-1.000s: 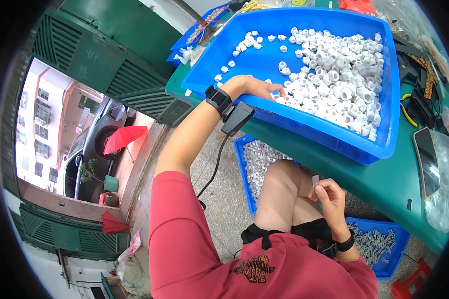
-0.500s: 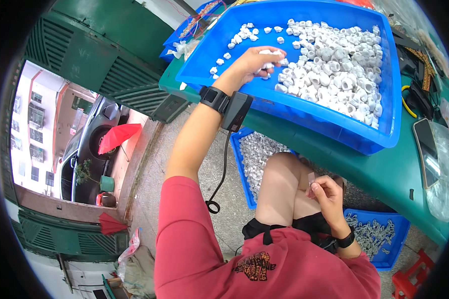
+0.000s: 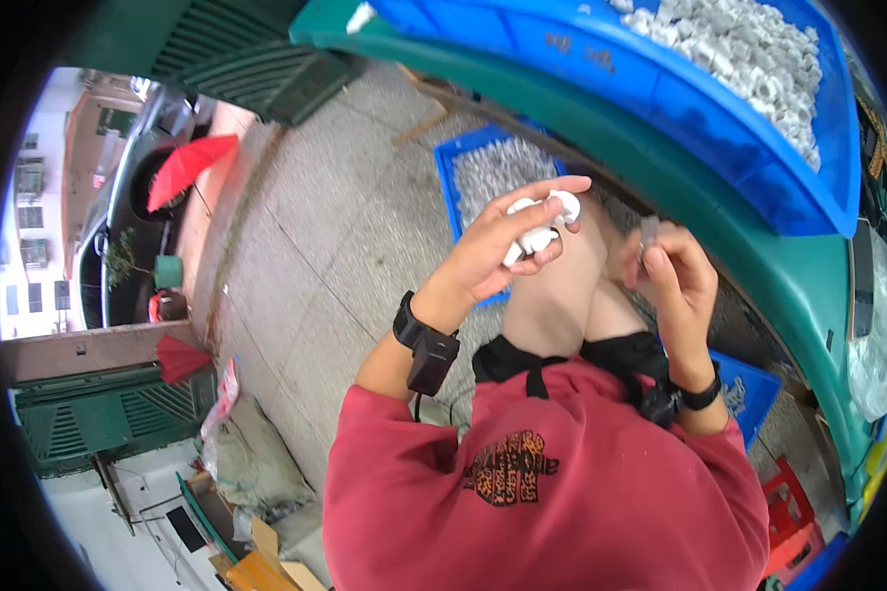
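My left hand (image 3: 478,251) is cupped around several small white plastic caps (image 3: 537,239), with the thumb resting over them and one cap up at the fingertips. To its right, my right hand (image 3: 688,281) pinches a small, flat, translucent piece (image 3: 648,232) between thumb and fingers; motion blurs it, so its kind cannot be made out. The two hands are apart, held above my bare knees. Beyond them, a large blue tray (image 3: 660,84) holds a heap of similar white caps (image 3: 749,59).
The tray stands on a green table (image 3: 759,227), whose edge runs close past my right hand. On the floor, one blue bin (image 3: 445,177) holds small pale parts and another blue bin (image 3: 759,389) sits by my right forearm. A red stool (image 3: 786,507) is at the lower right.
My left hand has left the big tray and come down in front of me, carrying the white caps. My right hand has risen with its translucent piece. The view has tilted downward.
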{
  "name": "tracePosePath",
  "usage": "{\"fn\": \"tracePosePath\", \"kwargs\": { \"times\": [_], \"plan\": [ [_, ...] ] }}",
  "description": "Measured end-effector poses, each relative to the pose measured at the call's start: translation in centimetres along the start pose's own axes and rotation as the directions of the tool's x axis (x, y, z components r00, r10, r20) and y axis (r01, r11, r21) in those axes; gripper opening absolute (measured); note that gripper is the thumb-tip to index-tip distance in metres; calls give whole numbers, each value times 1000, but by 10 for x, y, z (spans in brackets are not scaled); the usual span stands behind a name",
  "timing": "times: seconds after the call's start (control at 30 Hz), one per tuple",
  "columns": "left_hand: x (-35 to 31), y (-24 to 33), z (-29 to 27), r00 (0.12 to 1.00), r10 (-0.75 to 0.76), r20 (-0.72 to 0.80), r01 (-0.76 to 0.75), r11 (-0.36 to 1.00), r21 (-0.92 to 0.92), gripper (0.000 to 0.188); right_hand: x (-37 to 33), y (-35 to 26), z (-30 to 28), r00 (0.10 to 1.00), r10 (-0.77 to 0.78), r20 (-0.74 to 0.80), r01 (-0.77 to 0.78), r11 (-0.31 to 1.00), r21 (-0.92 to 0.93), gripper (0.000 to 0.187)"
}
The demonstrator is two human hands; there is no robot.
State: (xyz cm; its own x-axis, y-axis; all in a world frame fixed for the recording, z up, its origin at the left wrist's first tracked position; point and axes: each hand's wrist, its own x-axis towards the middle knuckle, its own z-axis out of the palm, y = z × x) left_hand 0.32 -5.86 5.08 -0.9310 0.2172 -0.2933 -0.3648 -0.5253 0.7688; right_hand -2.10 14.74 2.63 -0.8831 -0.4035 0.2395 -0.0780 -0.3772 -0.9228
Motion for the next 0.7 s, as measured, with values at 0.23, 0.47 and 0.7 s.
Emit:
{"fn": "tracePosePath", "kwargs": {
  "times": [0.23, 0.47, 0.7],
  "plan": [
    [-46, -50, -12, 871, 492, -10, -326, 592, 736, 45, 0, 28, 43, 972, 163, 170, -169, 985, 22, 14],
    [-50, -72, -6, 820, 496, -284, -377, 843, 383, 34, -10, 36, 50, 973, 157, 166, -176, 978, 109, 12],
    [-48, -70, 1, 812, 484, -327, -326, 840, 434, 27, -14, 27, 54, 991, 88, 98, -79, 993, -85, 13]
  ]
}}
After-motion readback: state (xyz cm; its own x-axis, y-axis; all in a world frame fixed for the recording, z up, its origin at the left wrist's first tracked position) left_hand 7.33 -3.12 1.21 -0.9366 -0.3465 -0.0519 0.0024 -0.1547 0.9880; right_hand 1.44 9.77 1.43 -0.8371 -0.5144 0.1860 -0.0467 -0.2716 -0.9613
